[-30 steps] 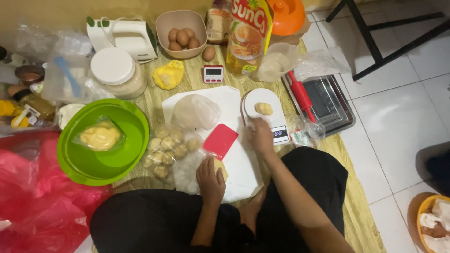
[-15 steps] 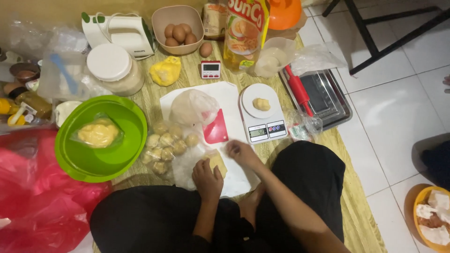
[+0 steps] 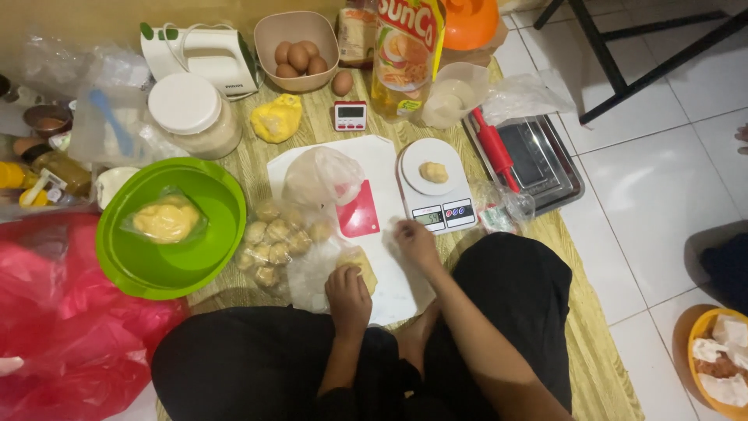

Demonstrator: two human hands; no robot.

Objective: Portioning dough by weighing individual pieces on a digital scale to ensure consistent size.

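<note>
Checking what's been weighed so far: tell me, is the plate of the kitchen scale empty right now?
No, a small lump of yellow dough sits on the round white plate of the kitchen scale.

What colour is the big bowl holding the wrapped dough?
Bright green bowl, seen in the head view, left of the left hand.

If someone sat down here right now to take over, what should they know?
Left hand: grip closed over a flattened dough piece on the white board.
Right hand: resting on the board just below the kitchen scale, holding nothing that shows.
On the scale: one small dough lump.
Done: a cluster of dough balls lies under clear plastic, left of the board.
Left: more dough sits wrapped in the green bowl.
Red scraper lies on the board; red rolling pin lies on the metal tray.
</note>
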